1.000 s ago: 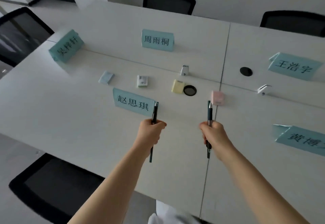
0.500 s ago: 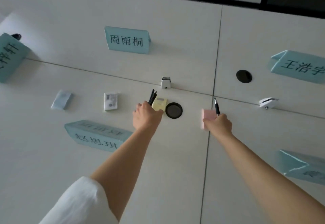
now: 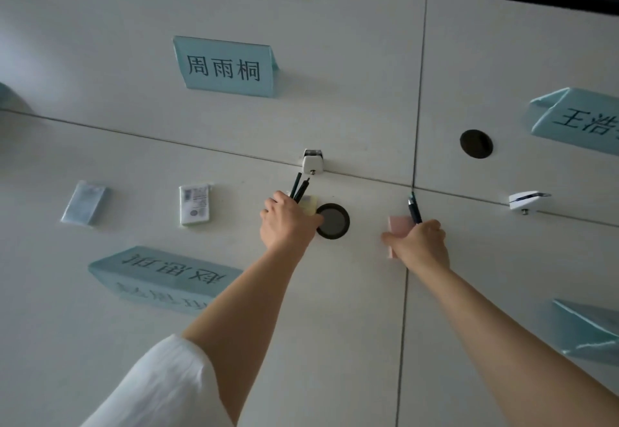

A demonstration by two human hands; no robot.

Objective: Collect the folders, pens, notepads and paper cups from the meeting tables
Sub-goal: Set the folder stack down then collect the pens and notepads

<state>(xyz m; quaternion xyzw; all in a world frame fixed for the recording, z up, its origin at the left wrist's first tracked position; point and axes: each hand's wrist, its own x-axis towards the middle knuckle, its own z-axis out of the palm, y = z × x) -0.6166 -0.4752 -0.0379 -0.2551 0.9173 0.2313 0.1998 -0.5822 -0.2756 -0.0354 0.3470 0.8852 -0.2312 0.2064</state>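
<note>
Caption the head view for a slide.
Left hand, holding pens, reaches the yellow notepad; right hand, holding a pen, grasps the pink notepad.

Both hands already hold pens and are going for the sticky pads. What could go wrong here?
1. The left hand grips two pens while reaching the yellow pad; one might slip.
2. That pad sits beside the cable hole; a nudge could drop it in.
3. The right hand, holding a pen, may only half-grip the pink pad.

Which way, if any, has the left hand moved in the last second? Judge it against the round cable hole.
Yes. The left hand, gripping pens, has moved forward, away from the person: earlier well short of the cable hole, now beside it.
</note>
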